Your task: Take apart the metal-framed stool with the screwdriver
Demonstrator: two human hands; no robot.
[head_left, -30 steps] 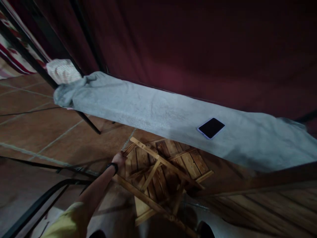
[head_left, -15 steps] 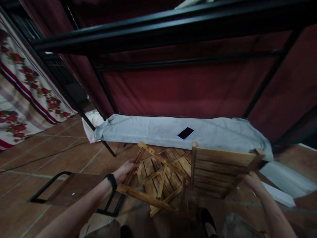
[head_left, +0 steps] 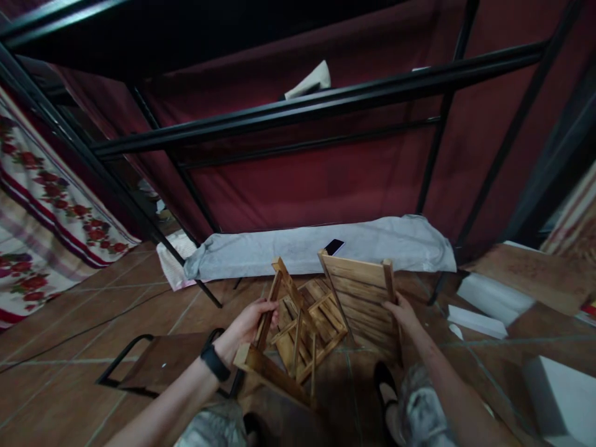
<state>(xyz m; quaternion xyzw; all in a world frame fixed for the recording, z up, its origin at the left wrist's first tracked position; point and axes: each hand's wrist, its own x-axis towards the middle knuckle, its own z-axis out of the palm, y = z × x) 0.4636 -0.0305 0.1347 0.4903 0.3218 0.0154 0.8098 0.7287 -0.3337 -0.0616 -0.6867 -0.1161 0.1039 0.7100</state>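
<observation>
— Wooden folding chair [head_left: 316, 310], at lower centre of the frame, is gripped on a frame rail by the left hand [head_left: 246, 323].

— Its slatted panel [head_left: 361, 292] is held by right hand [head_left: 405, 313] fingers; unfolding appears partly done.

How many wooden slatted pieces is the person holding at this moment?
2. The folding wooden frame is in the left hand, at centre. The slatted wooden panel stands beside it, under the right hand. Their lower parts are partly hidden.
</observation>
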